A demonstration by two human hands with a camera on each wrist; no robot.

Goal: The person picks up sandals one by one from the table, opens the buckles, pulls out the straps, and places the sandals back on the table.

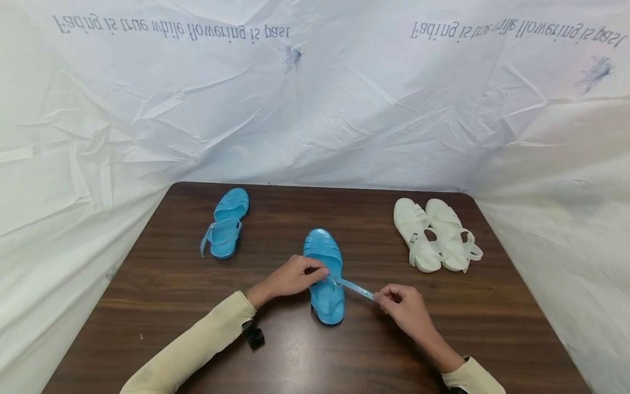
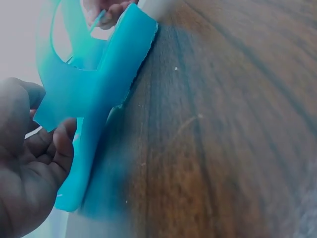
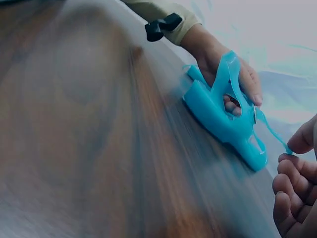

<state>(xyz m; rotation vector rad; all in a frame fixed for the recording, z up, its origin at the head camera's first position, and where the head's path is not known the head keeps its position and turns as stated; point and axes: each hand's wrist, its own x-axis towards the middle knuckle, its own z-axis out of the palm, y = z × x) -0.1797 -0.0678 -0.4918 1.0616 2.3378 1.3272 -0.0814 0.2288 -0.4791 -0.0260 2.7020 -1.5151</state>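
"Head view: room?"
"The middle blue sandal (image 1: 328,301) sits well inside the edges of the bench (image 1: 364,224), between my left grip (image 1: 294,274), at its side, and right grip (image 1: 404,307), pinching the end of its strap (image 1: 356,288). Another blue sandal (image 1: 224,235), two white sandals (image 1: 412,220)."
"Left wrist?"
"My left grip pinches the sandal's band (image 2: 74,91)."
"Right wrist?"
"Strap slants to my right fingertips."

Middle blue sandal (image 1: 326,294), strap (image 1: 356,288) outstretched
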